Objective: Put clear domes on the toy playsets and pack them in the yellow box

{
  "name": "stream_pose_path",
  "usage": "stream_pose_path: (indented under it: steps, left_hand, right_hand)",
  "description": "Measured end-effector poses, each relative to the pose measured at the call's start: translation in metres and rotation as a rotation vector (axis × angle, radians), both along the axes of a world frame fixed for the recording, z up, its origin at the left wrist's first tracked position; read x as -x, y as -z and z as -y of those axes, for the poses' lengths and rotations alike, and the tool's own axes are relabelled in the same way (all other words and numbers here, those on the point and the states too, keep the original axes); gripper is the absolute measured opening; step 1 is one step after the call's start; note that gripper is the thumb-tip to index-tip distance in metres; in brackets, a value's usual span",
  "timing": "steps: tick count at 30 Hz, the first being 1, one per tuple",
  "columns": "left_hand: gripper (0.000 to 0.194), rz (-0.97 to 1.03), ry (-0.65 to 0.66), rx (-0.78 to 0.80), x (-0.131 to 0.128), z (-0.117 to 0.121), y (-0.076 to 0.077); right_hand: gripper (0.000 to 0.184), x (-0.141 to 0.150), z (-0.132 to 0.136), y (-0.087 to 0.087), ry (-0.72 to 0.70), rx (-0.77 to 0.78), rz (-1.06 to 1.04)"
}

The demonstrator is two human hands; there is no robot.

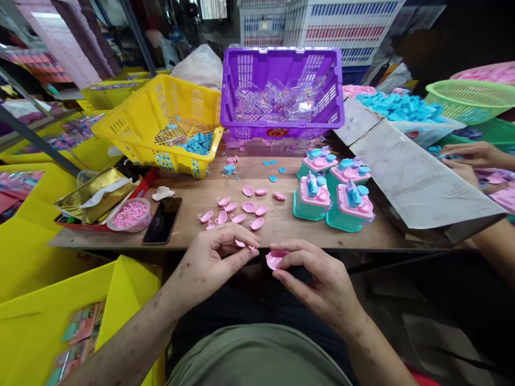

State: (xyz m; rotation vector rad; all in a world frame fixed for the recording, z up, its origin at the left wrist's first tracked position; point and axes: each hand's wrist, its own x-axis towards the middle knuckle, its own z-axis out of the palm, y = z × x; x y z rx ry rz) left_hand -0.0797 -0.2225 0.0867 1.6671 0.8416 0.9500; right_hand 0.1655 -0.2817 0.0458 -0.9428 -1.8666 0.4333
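Just past the table's front edge, my right hand pinches a shiny pink toy dish by its side. Close to its left, my left hand has thumb and fingertips closed on a small pink plastic piece; its exact kind is mostly hidden by the fingers. The two pieces are apart. Beyond my hands, several similar pink oval dishes lie scattered on the wooden table, some with a thin curled handle. To the right stand teal-and-pink toy boxes with blue parts on top.
At the back are a yellow basket with blue parts and a purple basket of clear bags. A phone and a tub of pink bits lie left. On the right, a co-worker's hands work behind a slanted white board.
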Motion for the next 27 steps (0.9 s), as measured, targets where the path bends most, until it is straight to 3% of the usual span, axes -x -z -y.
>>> stream_pose_path:
  steps: [4,12,18,27]
  left_hand:
    - [0.018,0.065,-0.033,0.013,-0.002,0.011,0.003]
    - [0.007,-0.017,0.016,0.043,0.006,0.022,0.003]
    - [0.004,-0.085,0.127,0.210,0.005,0.019,-0.005]
    - [0.012,-0.251,0.304,0.258,0.006,0.009,-0.023]
  right_hand:
    - [0.017,0.001,0.003,-0.002,-0.091,-0.014,0.010]
    - [0.021,0.004,0.008,-0.008,-0.162,-0.070,-0.015]
    - [0.015,0.000,0.016,-0.010,-0.171,-0.042,0.019]
    - [0.011,0.003,0.019,-0.017,-0.204,-0.124,0.066]
